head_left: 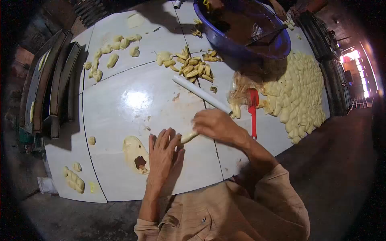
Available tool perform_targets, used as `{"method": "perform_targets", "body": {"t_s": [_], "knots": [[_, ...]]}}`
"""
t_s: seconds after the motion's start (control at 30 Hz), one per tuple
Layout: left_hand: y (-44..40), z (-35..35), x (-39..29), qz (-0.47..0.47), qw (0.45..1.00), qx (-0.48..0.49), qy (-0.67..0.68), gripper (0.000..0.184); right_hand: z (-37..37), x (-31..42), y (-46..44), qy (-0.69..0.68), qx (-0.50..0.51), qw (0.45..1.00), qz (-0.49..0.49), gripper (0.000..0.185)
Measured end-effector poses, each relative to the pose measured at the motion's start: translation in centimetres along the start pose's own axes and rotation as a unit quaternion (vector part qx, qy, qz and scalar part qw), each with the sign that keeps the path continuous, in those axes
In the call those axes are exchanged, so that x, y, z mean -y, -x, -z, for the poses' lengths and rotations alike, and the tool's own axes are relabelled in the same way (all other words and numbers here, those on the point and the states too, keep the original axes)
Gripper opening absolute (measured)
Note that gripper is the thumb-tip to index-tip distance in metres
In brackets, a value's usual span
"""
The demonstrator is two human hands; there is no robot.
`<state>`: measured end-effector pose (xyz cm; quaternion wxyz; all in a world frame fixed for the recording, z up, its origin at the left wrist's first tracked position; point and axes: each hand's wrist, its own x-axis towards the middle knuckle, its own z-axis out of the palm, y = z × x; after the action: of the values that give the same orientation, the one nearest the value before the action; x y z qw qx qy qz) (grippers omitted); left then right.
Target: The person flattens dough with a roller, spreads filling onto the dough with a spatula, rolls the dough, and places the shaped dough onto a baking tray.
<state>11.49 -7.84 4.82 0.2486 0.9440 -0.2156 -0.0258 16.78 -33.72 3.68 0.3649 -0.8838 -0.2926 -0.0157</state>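
A short roll of pale dough [188, 137] lies on the white tabletop between my two hands. My left hand [163, 152] rests palm down at its left end, fingers stretched forward. At its right end my right hand [215, 124] has its fingers bent together over the dough; what is under them is hidden. Left of my left hand lies a flattened piece of dough [134, 150] with dark filling on its lower part. A white rolling pin [201, 93] lies just beyond my right hand. Peeled banana pieces [195, 67] are heaped behind the pin.
A red spatula [253, 106] lies right of my right hand, near many dough pieces [297, 94]. A purple basin [241, 50] stands at the back, with another person's hand [278, 9] beyond. Metal trays [60, 76] stand left. More dough pieces [74, 180] lie front left.
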Motion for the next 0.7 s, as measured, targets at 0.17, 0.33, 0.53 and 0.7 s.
{"method": "perform_targets", "body": {"t_s": [0.17, 0.33, 0.53, 0.7], "knots": [[2.3, 1.7, 1.1, 0.037, 0.998, -0.051, 0.006, 0.043, 3.2, -3.9, -4.0, 0.151, -0.157, 0.953, -0.209, 0.025], [6.7, 2.7, 3.1, 0.064, 0.99, -0.126, 0.005, 0.033, 3.0, -7.2, -5.8, 0.16, -0.133, 0.951, -0.229, 0.028], [14.2, 2.4, 5.2, 0.201, 0.962, -0.182, -0.006, 0.022, 3.8, -7.5, -6.9, 0.076, -0.148, 0.952, -0.257, 0.036], [16.9, 1.4, 5.1, 0.223, 0.956, -0.191, -0.01, 0.024, 4.8, -5.4, -5.4, -0.247, -0.104, 0.886, -0.379, 0.031]]}}
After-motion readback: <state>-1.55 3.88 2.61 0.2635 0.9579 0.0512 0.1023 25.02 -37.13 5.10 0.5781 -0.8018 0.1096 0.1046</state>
